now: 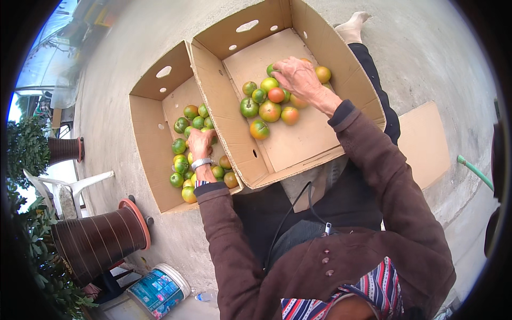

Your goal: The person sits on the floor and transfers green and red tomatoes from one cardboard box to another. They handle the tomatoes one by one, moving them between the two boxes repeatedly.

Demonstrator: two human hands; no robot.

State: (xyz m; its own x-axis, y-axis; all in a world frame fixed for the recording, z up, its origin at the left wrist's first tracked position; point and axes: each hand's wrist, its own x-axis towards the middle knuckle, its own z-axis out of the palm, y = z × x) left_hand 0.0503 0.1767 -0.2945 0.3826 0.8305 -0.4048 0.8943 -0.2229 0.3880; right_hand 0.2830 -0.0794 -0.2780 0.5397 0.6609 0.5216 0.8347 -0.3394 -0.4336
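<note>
Two open cardboard boxes stand side by side before me, each with tomatoes in it. My left hand (200, 144), with a metal watch band at the wrist, reaches down into the left box (146, 124) among green and yellowish tomatoes (181, 164). Its fingertips are hidden there, so whether they grip anything is unclear. Over the right box (260, 36), my right hand (298, 78) has its fingertips on a green tomato (270, 71). Below that hand lies a loose group of green, orange and reddish tomatoes, including a red one (276, 95) and a larger orange-green one (270, 111).
A flat cardboard piece (420, 144) and a green hose (476, 172) lie on the concrete floor to the right. On the left are a brown planter (100, 240), a white plastic chair (88, 186), a labelled bucket (160, 290) and a plastic bottle (206, 296). My outstretched leg (376, 76) borders the right box.
</note>
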